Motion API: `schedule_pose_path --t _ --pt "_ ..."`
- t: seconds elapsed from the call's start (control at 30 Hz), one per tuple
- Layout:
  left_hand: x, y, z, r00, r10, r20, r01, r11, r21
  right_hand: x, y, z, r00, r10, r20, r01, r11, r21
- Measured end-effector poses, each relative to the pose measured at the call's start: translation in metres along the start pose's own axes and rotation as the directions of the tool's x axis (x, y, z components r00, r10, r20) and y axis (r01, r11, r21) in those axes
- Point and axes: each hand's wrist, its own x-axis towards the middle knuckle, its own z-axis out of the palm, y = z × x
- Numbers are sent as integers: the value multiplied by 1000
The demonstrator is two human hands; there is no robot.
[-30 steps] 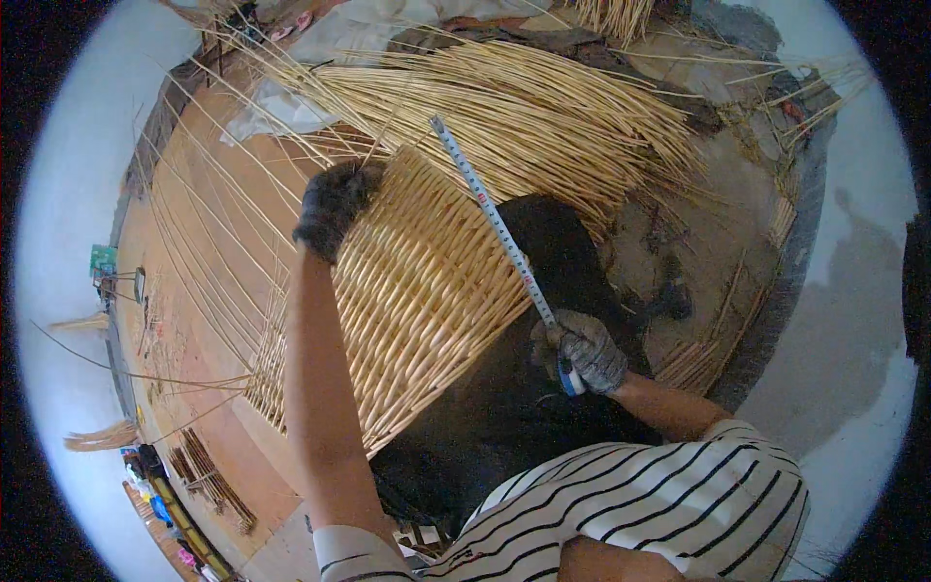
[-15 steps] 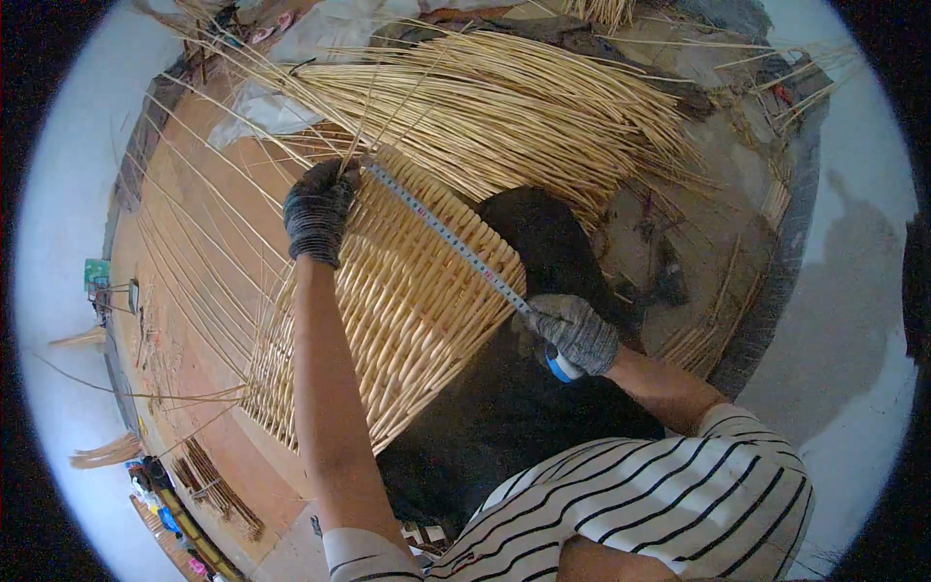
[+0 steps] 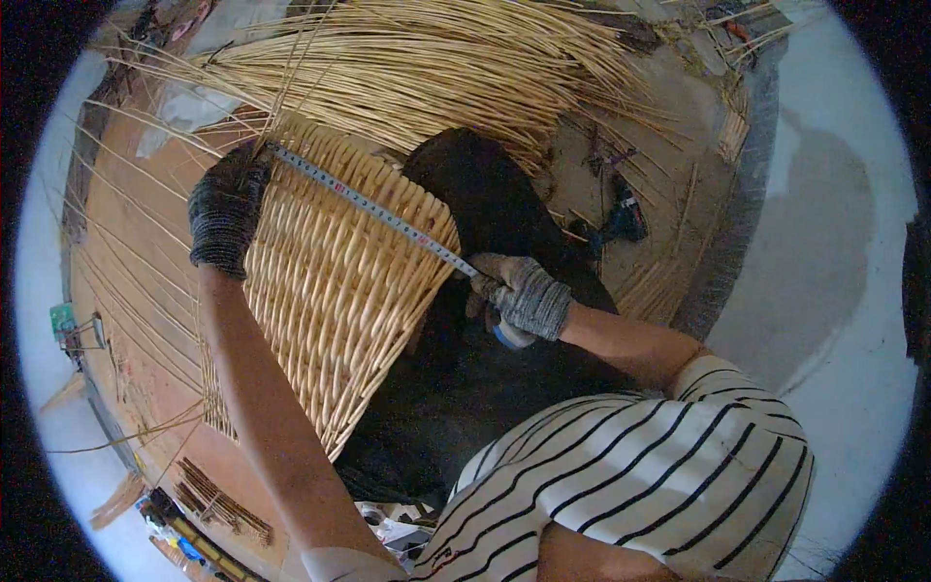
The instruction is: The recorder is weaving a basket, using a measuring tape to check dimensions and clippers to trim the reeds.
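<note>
A woven wicker panel [image 3: 330, 281], pale and still bristling with long loose rods on its left side, leans across my dark-trousered lap. Stretched over its upper part is the blade of a tape measure [image 3: 373, 209]. My left hand [image 3: 229, 209], in a dark grey knit glove, is closed at the panel's upper left corner, where the tape's far end meets the edge; its fingertips are partly hidden. Past the panel's right edge, my right hand [image 3: 524, 296], gloved in lighter grey, grips the tape measure, whose blue and white case shows beneath the fingers.
A big bundle of pale willow rods [image 3: 436, 73] lies on the floor beyond the panel. Dark tool-like object [image 3: 626, 213] rests to the right, near scattered rods. At the lower left are a small bunch of brown sticks [image 3: 223, 500] and a green item [image 3: 64, 325] by the wall.
The panel, both hands and the surroundings have shifted left and slightly up in the picture. The tape stays stretched across the panel; both hands keep their grip.
</note>
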Motion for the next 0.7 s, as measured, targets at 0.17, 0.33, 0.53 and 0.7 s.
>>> schedule_pose_path --t 0.17,0.33,0.53,0.7 --pt "-2 0 6 996 -86 -25 84 994 -74 4 10 3 1000 -22 -16 21 996 -89" --pt "-2 -15 10 996 -18 -88 28 993 116 -8 0 -7 988 -112 105 110 994 20" --pt "-7 21 -5 666 234 -709 202 858 473 -18 -19 -23 984 -136 114 32 767 641" --pt "-26 68 25 867 71 -494 47 974 223 -17 -20 -25 979 -102 179 -45 742 669"
